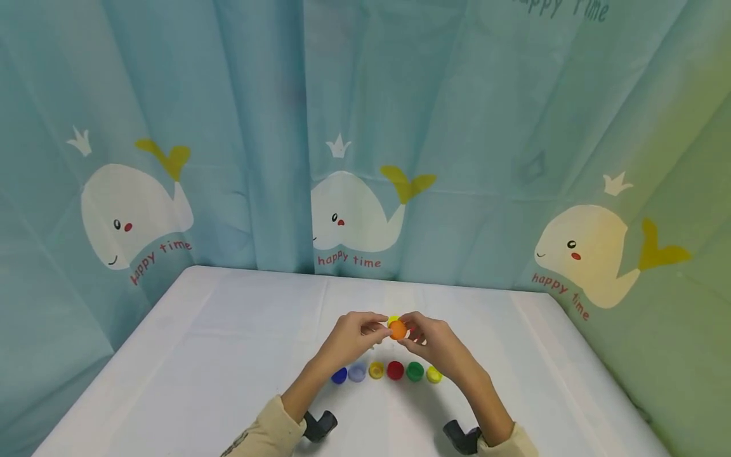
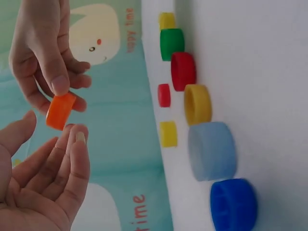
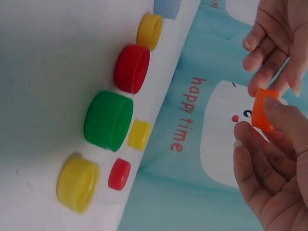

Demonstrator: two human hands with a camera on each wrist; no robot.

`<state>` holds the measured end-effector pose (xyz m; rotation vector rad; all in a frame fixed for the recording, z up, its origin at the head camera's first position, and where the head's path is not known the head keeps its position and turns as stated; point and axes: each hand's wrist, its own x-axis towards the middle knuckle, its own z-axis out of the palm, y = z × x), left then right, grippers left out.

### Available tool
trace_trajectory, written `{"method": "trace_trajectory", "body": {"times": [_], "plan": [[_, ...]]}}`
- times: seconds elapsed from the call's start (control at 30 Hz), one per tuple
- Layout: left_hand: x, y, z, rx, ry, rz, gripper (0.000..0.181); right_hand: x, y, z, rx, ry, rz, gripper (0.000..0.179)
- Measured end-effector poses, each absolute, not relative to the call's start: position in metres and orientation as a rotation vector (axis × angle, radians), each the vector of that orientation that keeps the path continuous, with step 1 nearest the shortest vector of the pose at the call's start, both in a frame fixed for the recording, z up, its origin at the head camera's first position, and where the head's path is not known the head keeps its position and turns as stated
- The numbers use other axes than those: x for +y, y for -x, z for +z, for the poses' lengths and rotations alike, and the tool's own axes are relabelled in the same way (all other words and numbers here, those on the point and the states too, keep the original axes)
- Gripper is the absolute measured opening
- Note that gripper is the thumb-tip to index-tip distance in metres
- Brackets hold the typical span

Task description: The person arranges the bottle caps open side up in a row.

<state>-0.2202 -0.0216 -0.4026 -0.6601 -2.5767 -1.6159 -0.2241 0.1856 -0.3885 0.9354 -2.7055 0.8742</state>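
An orange bottle cap [image 1: 398,330] is up above the table, pinched between the thumb and fingers of my right hand [image 1: 431,336]. In the left wrist view the cap [image 2: 61,111] is tilted. My left hand [image 1: 356,334] is just to its left; there the thumb stands apart from the fingers [image 2: 77,159], whose tips are at the cap's lower edge. Whether they touch it I cannot tell. Below the hands, a curved row of caps lies on the table: blue [image 1: 339,375], light blue [image 1: 357,372], dark yellow [image 1: 376,370], red [image 1: 395,370], green [image 1: 415,371] and yellow [image 1: 434,374].
Beyond the row are a smaller yellow cap [image 3: 139,134] and a smaller red cap [image 3: 119,174], mostly covered by the hands in the head view. A white cloth [image 1: 188,362] covers the table. A blue curtain [image 1: 274,158] with whales hangs behind it. Black straps [image 1: 321,426] sit at both wrists.
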Motion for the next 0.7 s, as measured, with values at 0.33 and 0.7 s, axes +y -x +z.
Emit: {"method": "trace_trajectory", "body": {"times": [0.33,0.7], "plan": [[-0.0183,0.2161,-0.4119,-2.532,0.637,-1.693,0.031,0.1827,0.2235,-0.3947,-2.727,-0.944,0.931,0.028],[-0.0178,0.214,-0.4133,-2.458,0.611,-1.808,0.033,0.1811,0.2183,-0.3927,-2.67,-0.968,0.948,0.03]]}}
